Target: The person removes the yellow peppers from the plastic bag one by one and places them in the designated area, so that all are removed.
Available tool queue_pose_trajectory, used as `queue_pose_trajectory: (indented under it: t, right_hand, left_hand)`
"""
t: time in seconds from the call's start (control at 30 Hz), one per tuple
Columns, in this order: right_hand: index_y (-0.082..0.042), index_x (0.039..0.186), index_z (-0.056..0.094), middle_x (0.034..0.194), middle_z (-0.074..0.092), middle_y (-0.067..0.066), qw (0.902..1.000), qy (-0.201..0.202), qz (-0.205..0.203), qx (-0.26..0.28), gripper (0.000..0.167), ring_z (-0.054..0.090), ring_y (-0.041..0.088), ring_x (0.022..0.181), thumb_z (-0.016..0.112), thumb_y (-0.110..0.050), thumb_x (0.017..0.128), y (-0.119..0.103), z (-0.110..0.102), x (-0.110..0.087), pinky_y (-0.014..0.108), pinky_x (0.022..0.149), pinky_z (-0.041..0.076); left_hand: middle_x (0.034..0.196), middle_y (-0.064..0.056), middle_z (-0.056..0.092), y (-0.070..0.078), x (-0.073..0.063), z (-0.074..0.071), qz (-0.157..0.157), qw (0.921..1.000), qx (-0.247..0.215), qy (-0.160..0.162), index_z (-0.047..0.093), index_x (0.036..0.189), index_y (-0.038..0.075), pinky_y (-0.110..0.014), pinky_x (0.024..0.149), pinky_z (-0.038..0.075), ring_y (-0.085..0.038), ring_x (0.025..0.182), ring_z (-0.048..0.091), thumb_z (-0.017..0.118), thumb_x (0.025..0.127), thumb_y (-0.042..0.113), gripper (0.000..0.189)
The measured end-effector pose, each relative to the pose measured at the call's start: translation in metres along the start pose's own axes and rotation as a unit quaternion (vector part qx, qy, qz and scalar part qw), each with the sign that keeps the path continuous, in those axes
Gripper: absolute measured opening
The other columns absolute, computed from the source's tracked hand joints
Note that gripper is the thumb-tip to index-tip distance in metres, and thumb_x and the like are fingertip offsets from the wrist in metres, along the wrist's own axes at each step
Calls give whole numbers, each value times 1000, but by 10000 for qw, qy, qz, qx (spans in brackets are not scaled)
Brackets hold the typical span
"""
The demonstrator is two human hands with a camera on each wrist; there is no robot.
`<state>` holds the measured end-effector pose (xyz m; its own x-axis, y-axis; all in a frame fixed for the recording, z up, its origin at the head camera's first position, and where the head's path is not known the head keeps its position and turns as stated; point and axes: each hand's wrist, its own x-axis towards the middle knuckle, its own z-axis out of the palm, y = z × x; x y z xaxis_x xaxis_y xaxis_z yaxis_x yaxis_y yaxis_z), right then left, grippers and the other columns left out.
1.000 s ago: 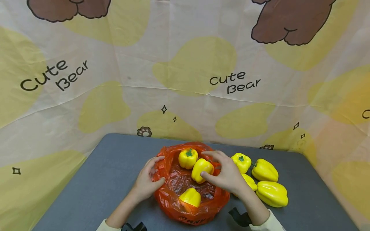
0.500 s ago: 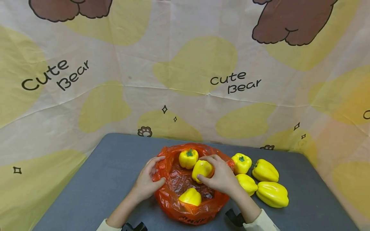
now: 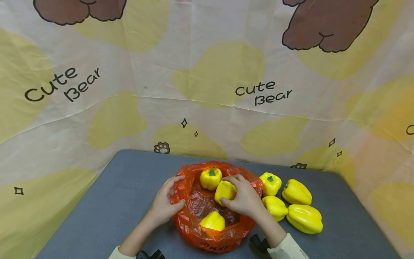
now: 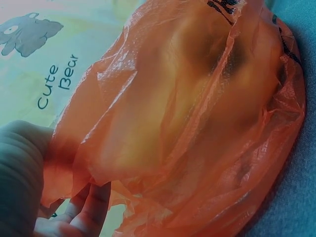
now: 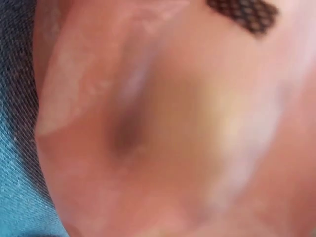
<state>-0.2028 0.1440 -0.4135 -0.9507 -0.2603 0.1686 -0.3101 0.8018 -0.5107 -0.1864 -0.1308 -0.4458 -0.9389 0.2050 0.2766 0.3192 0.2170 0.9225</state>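
In the head view a red plastic bag stands with its mouth spread wide on the table. My left hand holds the bag's left rim; the left wrist view shows the thin film between thumb and fingers. Inside the bag, my right hand grips a yellow bell pepper with thumb and fingertips. Another yellow bell pepper, green stem up, lies at the back of the bag, and a third pepper sits near the front. The right wrist view is mostly blurred red film.
Several yellow bell peppers lie grouped on the grey table, just right of the bag. A patterned cloth hangs behind the table. Dark wrist mounts show below the forearms.
My right hand has shifted slightly left and down around the pepper, uncovering the bag's right rim and a pepper on the table. The left hand stays in place.
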Motion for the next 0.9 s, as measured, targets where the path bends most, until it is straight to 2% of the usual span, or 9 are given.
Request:
queue_pose_trajectory:
  t: [0.23,0.63,0.9]
  right_hand:
    - [-21,126,62,118,58,5,9999,-64,-4,-89,63,55,25,99,83,-36,69,4,5,4,38,72,52]
    - [-21,126,61,120,59,8,9996,-36,-50,-262,67,55,31,104,87,-33,65,10,13,7,45,75,53]
    - [-21,127,59,118,59,8,9994,33,-108,-323,72,55,30,103,88,-33,63,12,16,8,46,74,53]
  left_hand:
    - [130,-15,46,-1,0,0,78,10000,-1,13,47,136,8,-27,69,58,-13,89,63,68,75,-8,66]
    - [131,-14,45,2,1,1,-259,9996,-88,-10,47,136,10,-25,66,58,-18,88,65,67,76,-7,66]
    - [132,-14,45,1,2,2,-236,9997,-65,6,47,136,10,-25,67,58,-19,89,65,67,75,-8,67]
